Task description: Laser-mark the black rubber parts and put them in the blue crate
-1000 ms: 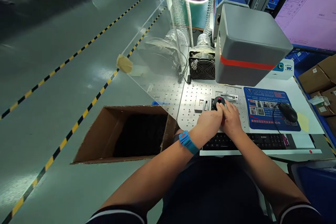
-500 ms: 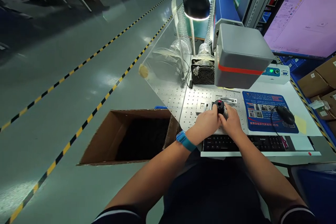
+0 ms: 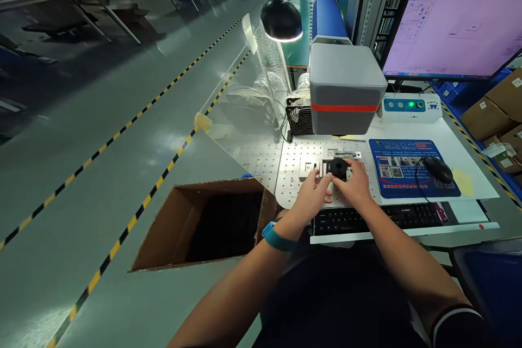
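Both hands (image 3: 331, 190) reach forward close together, fingers bent.

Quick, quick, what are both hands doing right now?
Left hand: partly open, fingers loosely curled beside the round black part; I can't tell if it's touching.
Right hand: closed on the round black part's edge.

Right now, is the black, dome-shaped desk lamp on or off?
On: the lamp shows a bright white glow along the underside of its shade.
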`<state>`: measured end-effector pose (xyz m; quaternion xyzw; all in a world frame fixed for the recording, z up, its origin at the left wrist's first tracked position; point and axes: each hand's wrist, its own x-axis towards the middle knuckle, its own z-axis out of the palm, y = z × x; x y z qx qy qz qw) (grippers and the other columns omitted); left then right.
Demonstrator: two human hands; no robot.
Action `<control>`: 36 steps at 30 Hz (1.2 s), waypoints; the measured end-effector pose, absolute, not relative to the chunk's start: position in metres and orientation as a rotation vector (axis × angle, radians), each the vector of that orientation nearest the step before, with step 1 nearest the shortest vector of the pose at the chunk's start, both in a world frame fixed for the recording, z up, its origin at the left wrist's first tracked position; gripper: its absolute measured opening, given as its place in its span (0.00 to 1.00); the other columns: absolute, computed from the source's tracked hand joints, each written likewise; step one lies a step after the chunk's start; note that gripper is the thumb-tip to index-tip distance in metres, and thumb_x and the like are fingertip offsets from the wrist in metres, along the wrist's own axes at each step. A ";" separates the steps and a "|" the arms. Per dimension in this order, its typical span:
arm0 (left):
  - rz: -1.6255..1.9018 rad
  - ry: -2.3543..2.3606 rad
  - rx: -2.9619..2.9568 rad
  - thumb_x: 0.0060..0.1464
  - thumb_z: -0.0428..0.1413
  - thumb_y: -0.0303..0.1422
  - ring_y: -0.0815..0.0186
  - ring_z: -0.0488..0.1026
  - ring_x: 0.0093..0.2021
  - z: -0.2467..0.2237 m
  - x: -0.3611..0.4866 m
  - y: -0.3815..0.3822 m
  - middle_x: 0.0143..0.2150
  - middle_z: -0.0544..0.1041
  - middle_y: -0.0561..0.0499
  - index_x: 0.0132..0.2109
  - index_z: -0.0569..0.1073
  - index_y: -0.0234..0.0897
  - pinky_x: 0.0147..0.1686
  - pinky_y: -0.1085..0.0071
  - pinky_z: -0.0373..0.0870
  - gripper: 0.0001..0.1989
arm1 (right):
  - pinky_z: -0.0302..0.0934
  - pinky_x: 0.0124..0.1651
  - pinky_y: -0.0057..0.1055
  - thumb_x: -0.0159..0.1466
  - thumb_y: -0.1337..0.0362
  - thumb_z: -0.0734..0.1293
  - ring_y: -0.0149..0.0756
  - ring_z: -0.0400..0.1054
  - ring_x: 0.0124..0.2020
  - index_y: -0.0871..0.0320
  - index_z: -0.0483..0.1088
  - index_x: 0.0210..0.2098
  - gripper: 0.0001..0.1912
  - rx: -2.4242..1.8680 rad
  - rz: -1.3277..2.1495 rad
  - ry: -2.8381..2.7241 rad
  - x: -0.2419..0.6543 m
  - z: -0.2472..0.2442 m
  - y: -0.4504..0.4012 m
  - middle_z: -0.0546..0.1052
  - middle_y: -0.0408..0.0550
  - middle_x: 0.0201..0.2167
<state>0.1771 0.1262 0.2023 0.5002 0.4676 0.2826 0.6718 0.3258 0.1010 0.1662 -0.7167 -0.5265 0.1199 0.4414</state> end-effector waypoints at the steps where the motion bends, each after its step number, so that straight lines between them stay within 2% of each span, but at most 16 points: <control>1: 0.651 0.970 1.040 0.58 0.57 0.46 0.60 0.76 0.37 0.204 0.176 0.119 0.45 0.72 0.42 0.62 0.60 0.32 0.31 0.64 0.78 0.32 | 0.64 0.53 0.47 0.54 0.58 0.73 0.49 0.66 0.51 0.54 0.70 0.48 0.23 -1.752 0.285 -1.312 0.323 0.172 0.089 0.75 0.50 0.46; 4: 0.656 0.779 0.880 0.57 0.61 0.44 0.62 0.76 0.40 0.207 0.171 0.096 0.44 0.74 0.45 0.55 0.66 0.35 0.38 0.65 0.78 0.25 | 0.64 0.54 0.47 0.56 0.58 0.73 0.47 0.66 0.51 0.53 0.69 0.50 0.23 -1.641 0.302 -1.390 0.316 0.188 0.047 0.74 0.50 0.47; 6: 0.661 0.756 0.827 0.56 0.62 0.42 0.64 0.76 0.39 0.206 0.167 0.079 0.43 0.75 0.46 0.53 0.67 0.36 0.39 0.66 0.77 0.23 | 0.63 0.55 0.47 0.57 0.57 0.73 0.47 0.64 0.55 0.52 0.69 0.52 0.24 -1.603 0.377 -1.415 0.314 0.196 0.020 0.73 0.52 0.52; 8: 0.641 0.738 0.804 0.57 0.61 0.42 0.65 0.76 0.36 0.203 0.163 0.061 0.41 0.75 0.47 0.52 0.66 0.35 0.37 0.66 0.77 0.22 | 0.66 0.52 0.45 0.59 0.54 0.73 0.47 0.65 0.55 0.53 0.67 0.55 0.27 -1.609 0.552 -1.345 0.315 0.202 -0.004 0.70 0.54 0.55; 10: 0.588 0.710 0.831 0.59 0.59 0.43 0.65 0.76 0.31 0.200 0.159 0.044 0.37 0.75 0.49 0.52 0.64 0.35 0.33 0.65 0.76 0.21 | 0.68 0.47 0.41 0.63 0.51 0.69 0.44 0.69 0.48 0.54 0.66 0.55 0.24 -1.581 0.874 -1.237 0.317 0.206 -0.025 0.73 0.53 0.50; 13: 0.515 0.726 0.969 0.61 0.56 0.47 0.68 0.73 0.26 0.197 0.152 0.024 0.33 0.73 0.52 0.53 0.61 0.36 0.26 0.70 0.71 0.23 | 0.67 0.42 0.36 0.66 0.50 0.66 0.37 0.71 0.38 0.56 0.68 0.45 0.17 -1.439 1.329 -1.047 0.318 0.210 -0.046 0.75 0.47 0.37; 16: 0.434 0.739 1.131 0.60 0.55 0.49 0.71 0.70 0.24 0.200 0.144 0.015 0.35 0.72 0.52 0.55 0.60 0.38 0.22 0.73 0.66 0.25 | 0.66 0.40 0.33 0.63 0.51 0.69 0.34 0.69 0.35 0.56 0.66 0.39 0.16 -1.375 1.459 -0.885 0.314 0.212 -0.057 0.73 0.44 0.33; 20: 0.345 0.703 1.210 0.58 0.58 0.49 0.72 0.67 0.24 0.203 0.138 0.014 0.34 0.70 0.53 0.58 0.59 0.38 0.23 0.73 0.64 0.29 | 0.65 0.38 0.32 0.61 0.51 0.70 0.33 0.67 0.32 0.56 0.65 0.39 0.17 -1.380 1.511 -0.810 0.308 0.212 -0.063 0.71 0.42 0.31; 22: 0.357 0.694 1.216 0.58 0.58 0.48 0.71 0.66 0.26 0.204 0.138 0.014 0.35 0.70 0.52 0.57 0.60 0.37 0.25 0.73 0.65 0.27 | 0.63 0.36 0.31 0.60 0.52 0.71 0.32 0.66 0.30 0.56 0.65 0.40 0.17 -1.391 1.490 -0.804 0.306 0.212 -0.065 0.70 0.41 0.31; 27: 0.377 0.669 1.242 0.59 0.58 0.46 0.64 0.70 0.39 0.205 0.137 0.014 0.42 0.71 0.47 0.56 0.62 0.37 0.38 0.67 0.70 0.25 | 0.61 0.34 0.29 0.60 0.55 0.71 0.29 0.63 0.29 0.56 0.65 0.38 0.15 -1.437 1.429 -0.839 0.307 0.215 -0.065 0.68 0.41 0.31; 29: 0.324 0.667 1.260 0.59 0.58 0.45 0.60 0.72 0.44 0.207 0.133 0.015 0.47 0.72 0.44 0.62 0.57 0.38 0.42 0.64 0.72 0.30 | 0.61 0.33 0.30 0.60 0.53 0.70 0.29 0.63 0.28 0.56 0.66 0.38 0.16 -1.408 1.492 -0.808 0.307 0.215 -0.065 0.69 0.41 0.30; 31: 0.304 0.649 1.336 0.56 0.62 0.44 0.56 0.72 0.51 0.208 0.128 0.015 0.54 0.71 0.41 0.67 0.53 0.41 0.50 0.59 0.71 0.39 | 0.61 0.32 0.30 0.61 0.51 0.69 0.30 0.63 0.27 0.57 0.66 0.40 0.17 -1.356 1.581 -0.785 0.305 0.214 -0.067 0.69 0.42 0.30; 32: 0.310 0.636 1.393 0.53 0.65 0.43 0.54 0.70 0.54 0.208 0.126 0.014 0.57 0.70 0.41 0.67 0.54 0.42 0.54 0.57 0.69 0.41 | 0.62 0.31 0.30 0.62 0.50 0.68 0.30 0.64 0.27 0.57 0.67 0.40 0.18 -1.335 1.623 -0.783 0.304 0.212 -0.070 0.70 0.42 0.30; 34: 0.325 0.631 1.496 0.51 0.67 0.40 0.53 0.69 0.57 0.206 0.122 0.012 0.58 0.69 0.43 0.64 0.61 0.44 0.58 0.55 0.67 0.37 | 0.62 0.31 0.30 0.63 0.48 0.68 0.31 0.64 0.27 0.57 0.67 0.42 0.19 -1.358 1.654 -0.815 0.301 0.208 -0.076 0.70 0.42 0.30; 36: 0.324 0.668 1.553 0.54 0.65 0.39 0.56 0.70 0.54 0.204 0.120 0.009 0.55 0.72 0.44 0.59 0.66 0.43 0.56 0.57 0.68 0.27 | 0.62 0.31 0.30 0.63 0.49 0.69 0.31 0.64 0.28 0.56 0.67 0.47 0.21 -1.524 1.536 -0.896 0.300 0.206 -0.085 0.70 0.41 0.30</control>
